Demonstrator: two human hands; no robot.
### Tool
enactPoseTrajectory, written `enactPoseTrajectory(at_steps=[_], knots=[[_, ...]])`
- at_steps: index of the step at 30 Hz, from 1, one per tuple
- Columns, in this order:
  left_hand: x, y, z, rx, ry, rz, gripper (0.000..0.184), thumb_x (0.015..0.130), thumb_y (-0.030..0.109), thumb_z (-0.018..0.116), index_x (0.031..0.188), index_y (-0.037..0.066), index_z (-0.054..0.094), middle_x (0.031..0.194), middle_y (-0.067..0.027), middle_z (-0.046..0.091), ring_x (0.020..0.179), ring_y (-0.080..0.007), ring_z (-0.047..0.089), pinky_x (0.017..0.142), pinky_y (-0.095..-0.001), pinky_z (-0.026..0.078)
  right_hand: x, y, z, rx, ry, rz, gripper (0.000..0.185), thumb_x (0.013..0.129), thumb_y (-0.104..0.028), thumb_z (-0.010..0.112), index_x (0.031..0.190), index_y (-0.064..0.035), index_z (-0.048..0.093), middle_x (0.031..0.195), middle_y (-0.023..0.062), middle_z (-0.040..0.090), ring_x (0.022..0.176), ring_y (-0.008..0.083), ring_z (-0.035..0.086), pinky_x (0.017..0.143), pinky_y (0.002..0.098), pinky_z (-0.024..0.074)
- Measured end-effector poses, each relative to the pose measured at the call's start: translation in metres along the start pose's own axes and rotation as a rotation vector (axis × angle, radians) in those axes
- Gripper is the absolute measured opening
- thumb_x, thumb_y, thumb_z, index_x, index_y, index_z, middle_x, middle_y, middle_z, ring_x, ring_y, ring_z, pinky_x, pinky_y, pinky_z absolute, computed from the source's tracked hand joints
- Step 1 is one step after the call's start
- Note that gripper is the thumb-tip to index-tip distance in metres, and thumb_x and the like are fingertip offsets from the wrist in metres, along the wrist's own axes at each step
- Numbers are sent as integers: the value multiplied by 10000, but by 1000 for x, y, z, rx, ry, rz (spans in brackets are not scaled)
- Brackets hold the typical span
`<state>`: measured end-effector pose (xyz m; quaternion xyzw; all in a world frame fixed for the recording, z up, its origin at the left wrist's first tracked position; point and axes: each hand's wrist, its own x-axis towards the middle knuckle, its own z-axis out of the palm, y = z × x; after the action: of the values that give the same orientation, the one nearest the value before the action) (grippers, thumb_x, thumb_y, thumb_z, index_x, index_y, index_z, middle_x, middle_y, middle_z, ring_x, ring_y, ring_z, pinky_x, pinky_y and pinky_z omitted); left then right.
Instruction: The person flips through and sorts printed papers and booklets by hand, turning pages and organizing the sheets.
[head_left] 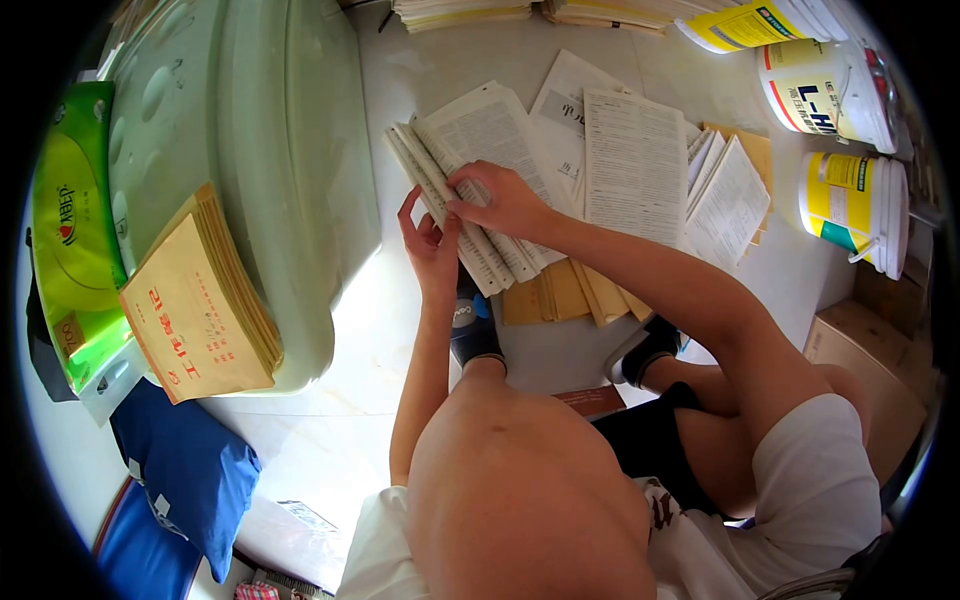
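Observation:
A bundle of folded printed sheets is between my hands, its folds showing as parallel rolls. My left hand grips its near left side with curled fingers, the thumb pointing up along the paper. From the right, my right hand pinches the upper part, thumb and fingertips on a fold. Beneath and behind the bundle lies a flat printed sheet. To the right is another stack of printed pages, overlapping a sheet with large print. Brown envelopes rest below these papers.
A pale green plastic bin stands left, bearing brown envelopes and a green tissue pack. White and yellow buckets line the right, above a cardboard box. A blue cushion lies lower left. Paper stacks sit at the back.

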<state>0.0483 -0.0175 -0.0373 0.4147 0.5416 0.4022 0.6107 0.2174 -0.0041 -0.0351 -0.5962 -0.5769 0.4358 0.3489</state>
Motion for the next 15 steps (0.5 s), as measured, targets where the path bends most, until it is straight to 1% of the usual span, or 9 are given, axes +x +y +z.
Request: enactPoseTrajectory(at_steps=[4, 6, 15], knots=[[1, 1, 1, 33, 8, -5, 619, 1016, 27, 697, 1555, 60, 395, 987, -99, 730, 884, -109, 675, 762, -243, 530, 0, -1, 1, 33, -16, 64, 364, 912, -304, 766, 1175, -56, 726, 1208, 190, 714, 1112, 359, 693, 991, 420, 542], [0, 1, 1, 27, 7, -6, 622, 1015, 26, 699, 1554, 57, 392, 996, -101, 733, 890, -111, 678, 763, -244, 531, 2, 0, 1, 27, -31, 110, 372, 916, -264, 774, 1208, -38, 734, 1232, 157, 727, 1144, 291, 701, 1015, 380, 537], [1, -1, 2, 30, 3, 19, 630, 1002, 21, 714, 1543, 48, 393, 1020, -116, 737, 891, -117, 686, 761, -241, 536, 2, 0, -1, 66, -34, 129, 347, 921, -253, 776, 1188, -35, 733, 1201, 161, 732, 1129, 287, 701, 1008, 378, 531]])
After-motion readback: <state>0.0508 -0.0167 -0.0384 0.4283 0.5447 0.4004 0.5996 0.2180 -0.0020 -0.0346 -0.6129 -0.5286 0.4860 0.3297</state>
